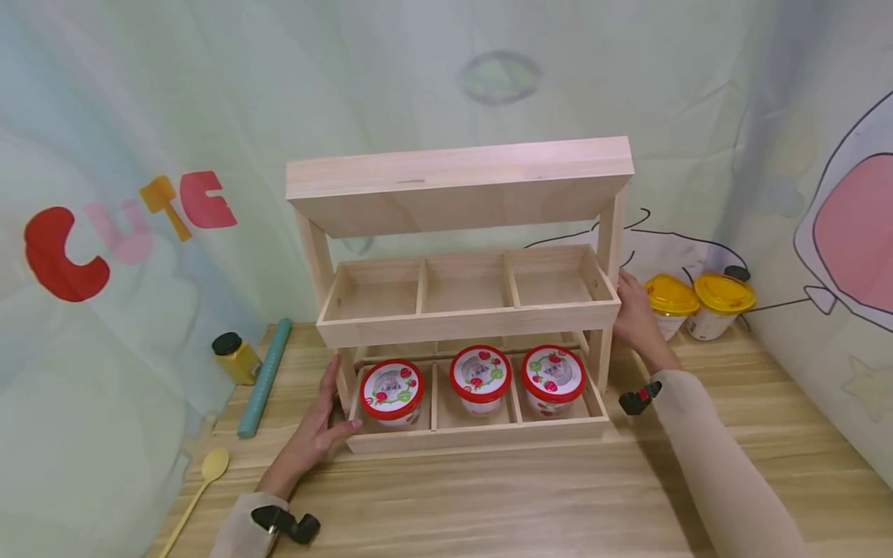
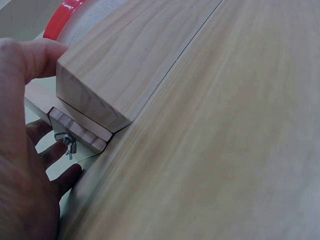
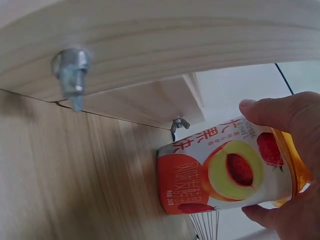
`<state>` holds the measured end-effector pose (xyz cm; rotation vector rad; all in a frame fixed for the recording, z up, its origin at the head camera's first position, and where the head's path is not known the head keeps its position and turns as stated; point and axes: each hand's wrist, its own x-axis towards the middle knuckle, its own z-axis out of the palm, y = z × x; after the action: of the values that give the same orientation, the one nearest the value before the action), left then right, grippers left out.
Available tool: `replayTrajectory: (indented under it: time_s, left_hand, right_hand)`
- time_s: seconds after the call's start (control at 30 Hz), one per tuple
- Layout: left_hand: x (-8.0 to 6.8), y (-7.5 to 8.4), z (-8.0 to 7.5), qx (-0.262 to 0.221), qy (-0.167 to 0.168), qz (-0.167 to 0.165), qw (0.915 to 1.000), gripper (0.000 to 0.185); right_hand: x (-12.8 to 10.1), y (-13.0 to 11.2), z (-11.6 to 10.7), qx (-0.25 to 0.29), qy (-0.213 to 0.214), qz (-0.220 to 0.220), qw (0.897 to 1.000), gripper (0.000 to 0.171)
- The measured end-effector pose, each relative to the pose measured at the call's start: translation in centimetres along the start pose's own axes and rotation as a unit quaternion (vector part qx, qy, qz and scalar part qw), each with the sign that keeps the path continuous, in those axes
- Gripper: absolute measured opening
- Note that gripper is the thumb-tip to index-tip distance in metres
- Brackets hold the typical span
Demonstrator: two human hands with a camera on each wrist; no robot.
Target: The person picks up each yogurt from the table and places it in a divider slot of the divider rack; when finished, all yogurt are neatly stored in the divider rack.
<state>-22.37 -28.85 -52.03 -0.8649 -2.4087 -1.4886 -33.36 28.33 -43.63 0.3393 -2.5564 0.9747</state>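
A pale wooden display rack [image 1: 470, 316] stands on the table, with divided trays and a slanted top board. My left hand [image 1: 317, 434] grips its lower left corner, thumb [image 2: 46, 54] on the front rail [image 2: 107, 62] and the other fingers round the side. In the lower front tray sit strawberry-patterned tubs [image 1: 392, 390] with red rims, one per compartment. My right hand [image 1: 636, 318] is beside the rack's right upright, just left of a yellow-lidded cup [image 1: 670, 306]. In the right wrist view, its parted thumb and finger overlap the peach-printed cup [image 3: 220, 172].
A second yellow-lidded cup [image 1: 718, 306] stands at the back right, with whisk wires [image 3: 205, 225] nearby. On the left lie a teal rod [image 1: 265, 380], a yellow jar [image 1: 237, 360] with a black cap and a yellow spoon [image 1: 215, 465]. Wing nuts [image 3: 180, 125] stick out from the rack.
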Motion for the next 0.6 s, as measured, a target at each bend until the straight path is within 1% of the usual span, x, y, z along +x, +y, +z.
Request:
replayTrajectory:
  time_s: [0.17,0.33,0.47,0.6]
  left_hand:
    - [0.0,-0.1,0.1,-0.003,-0.002,-0.009,1.0,0.111]
    - [-0.1,-0.2,0.1,0.0,-0.002,-0.01,0.9999,0.112]
    - [-0.1,-0.1,0.1,-0.002,-0.001,-0.007,1.0,0.112]
    - [0.0,0.2,0.1,0.002,0.001,-0.011,0.9999,0.111]
  right_hand:
    - [-0.3,-0.1,0.1,0.003,0.017,0.004,1.0,0.078]
    - [-0.9,-0.7,0.0,0.013,0.037,0.002,0.999,0.077]
    - [-1.5,-1.5,-0.5,0.013,0.054,-0.001,0.998,0.071]
    - [-2.0,-2.4,-1.4,0.01,0.075,-0.018,0.997,0.063]
